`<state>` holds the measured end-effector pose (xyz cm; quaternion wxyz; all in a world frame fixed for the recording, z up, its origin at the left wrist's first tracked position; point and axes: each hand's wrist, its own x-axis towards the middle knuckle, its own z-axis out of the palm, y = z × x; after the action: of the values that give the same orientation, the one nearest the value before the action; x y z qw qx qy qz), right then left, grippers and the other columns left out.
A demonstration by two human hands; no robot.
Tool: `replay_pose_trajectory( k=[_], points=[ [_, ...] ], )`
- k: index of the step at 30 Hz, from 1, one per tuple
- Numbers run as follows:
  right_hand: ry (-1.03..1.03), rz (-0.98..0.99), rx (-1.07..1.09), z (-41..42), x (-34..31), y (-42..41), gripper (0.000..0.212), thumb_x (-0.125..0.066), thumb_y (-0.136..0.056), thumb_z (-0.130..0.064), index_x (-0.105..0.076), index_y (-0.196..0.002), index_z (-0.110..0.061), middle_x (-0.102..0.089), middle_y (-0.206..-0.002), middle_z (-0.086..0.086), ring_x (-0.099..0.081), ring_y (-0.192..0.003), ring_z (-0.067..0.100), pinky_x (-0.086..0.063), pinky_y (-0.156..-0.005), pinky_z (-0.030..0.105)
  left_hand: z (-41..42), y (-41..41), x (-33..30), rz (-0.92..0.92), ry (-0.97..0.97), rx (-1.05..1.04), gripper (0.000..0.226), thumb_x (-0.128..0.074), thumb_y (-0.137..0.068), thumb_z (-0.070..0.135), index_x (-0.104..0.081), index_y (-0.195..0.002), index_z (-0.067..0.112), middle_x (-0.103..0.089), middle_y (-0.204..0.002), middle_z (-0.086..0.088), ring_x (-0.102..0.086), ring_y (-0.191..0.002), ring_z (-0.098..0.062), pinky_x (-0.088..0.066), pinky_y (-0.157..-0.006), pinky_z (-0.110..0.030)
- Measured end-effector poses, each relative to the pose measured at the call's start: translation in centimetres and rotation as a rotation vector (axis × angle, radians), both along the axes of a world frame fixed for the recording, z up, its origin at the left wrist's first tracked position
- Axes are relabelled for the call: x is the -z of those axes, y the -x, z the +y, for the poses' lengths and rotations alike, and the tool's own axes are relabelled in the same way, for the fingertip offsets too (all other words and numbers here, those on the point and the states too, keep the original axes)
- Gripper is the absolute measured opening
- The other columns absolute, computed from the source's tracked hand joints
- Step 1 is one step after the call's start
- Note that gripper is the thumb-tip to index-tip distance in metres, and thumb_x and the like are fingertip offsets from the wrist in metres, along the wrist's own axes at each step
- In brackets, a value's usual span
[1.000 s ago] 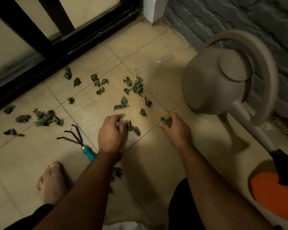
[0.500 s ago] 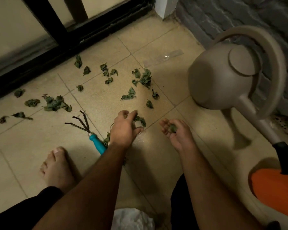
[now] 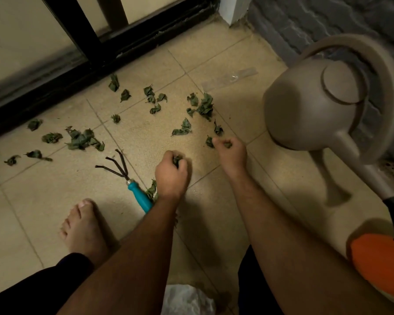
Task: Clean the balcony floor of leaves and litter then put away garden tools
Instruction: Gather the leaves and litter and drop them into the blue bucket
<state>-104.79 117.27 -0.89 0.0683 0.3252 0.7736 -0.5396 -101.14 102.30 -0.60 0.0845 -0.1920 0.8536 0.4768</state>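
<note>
Fingers of your left hand (image 3: 171, 173) clench gathered leaves (image 3: 177, 159), freeing your right hand (image 3: 231, 149) to pinch another.

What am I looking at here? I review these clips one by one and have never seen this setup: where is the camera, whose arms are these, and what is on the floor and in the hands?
There is no machine: a person wears a camera on the head, looking down at their own two bare arms. They crouch on a tiled balcony floor. Green leaves lie scattered over the tiles. The left hand is curled round a small bunch of leaves. The right hand pinches a leaf and reaches for another beside its fingertips. A small hand rake with a blue handle lies by the left wrist, untouched. A beige watering can stands on the right, near a grey wall. A bare foot shows lower left, and something white, perhaps a bag, at the bottom edge.
</note>
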Motion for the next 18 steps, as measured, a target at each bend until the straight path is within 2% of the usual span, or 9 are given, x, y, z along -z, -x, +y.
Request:
replay_pose_trajectory(
  k=[4,6,8,9,11,14,16,17,18],
  points=[
    [-0.268,-0.052,-0.124,-1.9,1.2,0.7,0.036,-0.073,-0.086,-0.038,-0.067,-0.115,-0.017,-0.069,-0.112,-0.002,-0.06,-0.097,0.01,-0.047,-0.071,0.02,-0.1,1.2,-0.5,-0.036,-0.127,-0.102,0.024,-0.043,-0.1,0.01,-0.059,-0.114,0.023,-0.057,-0.092,0.018,-0.053,-0.078,0.005,-0.04,-0.058,-0.002],
    [-0.356,-0.09,-0.174,-2.3,1.6,0.7,0.041,-0.072,-0.088,-0.038,-0.064,-0.123,-0.018,-0.069,-0.117,-0.001,-0.063,-0.103,0.013,-0.049,-0.078,0.025,-0.4,2.1,-0.4,-0.041,-0.118,-0.078,0.023,-0.043,-0.1,0.01,-0.06,-0.108,0.023,-0.057,-0.094,0.018,-0.05,-0.08,0.008,-0.037,-0.062,-0.005],
    [-0.416,-0.099,-0.213,-2.4,1.6,0.6,0.031,-0.068,-0.091,-0.033,-0.064,-0.118,-0.018,-0.069,-0.11,-0.001,-0.061,-0.096,0.012,-0.047,-0.075,0.025,-0.5,3.1,-0.3,-0.044,-0.104,-0.078,0.011,-0.05,-0.1,0.017,-0.058,-0.102,0.022,-0.056,-0.09,0.017,-0.052,-0.082,0.003,-0.038,-0.065,-0.011],
    [-0.407,-0.083,-0.223,-2.3,1.5,0.5,0.024,-0.067,-0.092,-0.03,-0.065,-0.112,-0.017,-0.068,-0.103,-0.002,-0.06,-0.091,0.011,-0.046,-0.073,0.025,-0.7,3.7,-0.2,-0.034,-0.079,-0.071,0.004,-0.054,-0.099,0.022,-0.058,-0.1,0.021,-0.057,-0.088,0.015,-0.054,-0.081,0.001,-0.04,-0.065,-0.013],
    [-0.304,-0.033,-0.215,-1.9,1.4,0.2,0.009,-0.066,-0.091,-0.025,-0.063,-0.094,-0.017,-0.061,-0.086,-0.005,-0.056,-0.078,0.009,-0.042,-0.064,0.022,-0.8,5.0,-0.1,-0.006,0.014,-0.029,0.017,-0.06,-0.096,0.037,-0.057,-0.094,0.02,-0.057,-0.082,0.011,-0.052,-0.073,0.0,-0.039,-0.06,-0.017],
    [-0.131,0.022,-0.136,-1.0,1.2,-0.5,0.028,-0.064,-0.089,-0.013,-0.045,-0.07,-0.022,-0.046,-0.068,-0.007,-0.038,-0.057,0.005,-0.032,-0.048,0.015,-1.5,7.2,0.9,0.031,0.154,0.061,0.022,-0.058,-0.097,0.041,-0.057,-0.092,0.019,-0.06,-0.083,0.002,-0.055,-0.074,-0.01,-0.041,-0.065,-0.023],
    [-0.052,0.038,-0.058,-0.1,1.1,-0.6,0.022,-0.064,-0.089,-0.008,-0.05,-0.078,-0.02,-0.052,-0.075,-0.004,-0.044,-0.055,0.006,-0.036,-0.045,0.014,-1.8,8.7,1.6,0.042,0.204,0.103,0.018,-0.056,-0.099,0.033,-0.061,-0.1,0.017,-0.063,-0.099,-0.005,-0.061,-0.09,-0.019,-0.048,-0.079,-0.03],
    [-0.008,0.034,-0.013,0.3,1.0,-0.5,0.014,-0.065,-0.09,-0.007,-0.057,-0.09,-0.018,-0.058,-0.083,-0.002,-0.05,-0.056,0.007,-0.039,-0.044,0.015,-1.8,9.1,1.7,0.044,0.213,0.128,0.018,-0.055,-0.1,0.029,-0.062,-0.106,0.014,-0.063,-0.107,-0.007,-0.061,-0.097,-0.02,-0.047,-0.085,-0.03],
    [0.029,0.025,0.022,0.7,0.9,-0.3,0.018,-0.064,-0.091,-0.007,-0.06,-0.105,-0.018,-0.061,-0.093,0.0,-0.056,-0.059,0.008,-0.042,-0.044,0.015,-1.7,9.3,1.7,0.045,0.218,0.155,0.021,-0.053,-0.101,0.026,-0.062,-0.114,0.013,-0.061,-0.114,-0.008,-0.06,-0.103,-0.02,-0.046,-0.088,-0.028]
  ],
)
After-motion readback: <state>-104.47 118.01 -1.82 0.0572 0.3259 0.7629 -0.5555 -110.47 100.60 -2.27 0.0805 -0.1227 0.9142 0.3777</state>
